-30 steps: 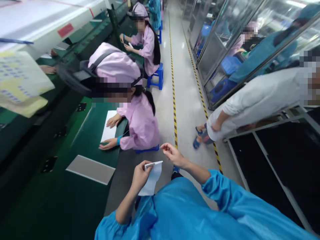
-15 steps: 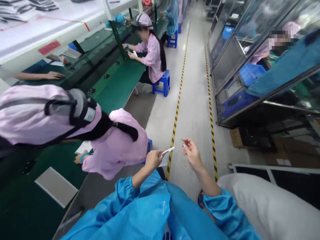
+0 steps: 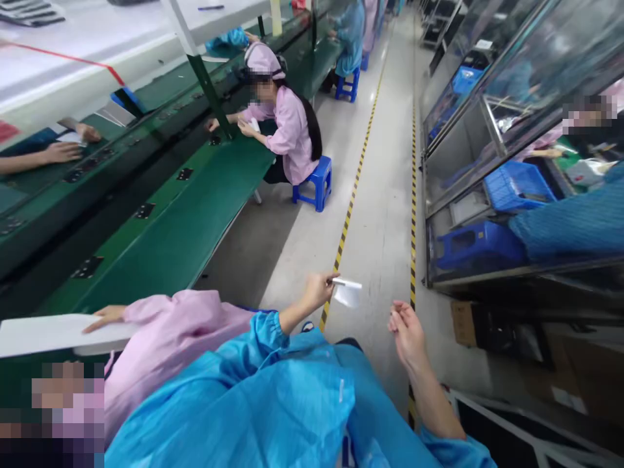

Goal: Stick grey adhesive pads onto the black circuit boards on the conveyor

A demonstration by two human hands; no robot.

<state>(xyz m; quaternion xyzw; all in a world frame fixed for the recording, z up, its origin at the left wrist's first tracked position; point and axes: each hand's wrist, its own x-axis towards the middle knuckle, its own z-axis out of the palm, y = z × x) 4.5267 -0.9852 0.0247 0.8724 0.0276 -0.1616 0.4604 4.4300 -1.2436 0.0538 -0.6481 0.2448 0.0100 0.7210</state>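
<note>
My left hand (image 3: 318, 292) is closed, pinching one end of a small flat white piece (image 3: 348, 294) that looks like a folded card or slip. The piece sticks out to the right over the aisle floor, its lower part hanging down. To the right of it, apart from it, my right hand (image 3: 407, 330) is raised with thumb and fingertips pressed together. What those fingertips hold, if anything, is too small to make out. Both forearms come out of blue sleeves.
At my left a person in pink (image 3: 190, 325) sits by the green workbench (image 3: 195, 208), one hand on a white board (image 3: 53, 333). Farther along, another person (image 3: 292, 123) sits on a blue stool (image 3: 314, 185). Striped tape (image 3: 351, 208) edges the aisle; glazed cabinets (image 3: 439, 188) stand right.
My view has swung, and the seated person beside me now appears lower left, turned toward me. My hands have moved slightly right and farther apart. The white piece now shows its broad face.
</note>
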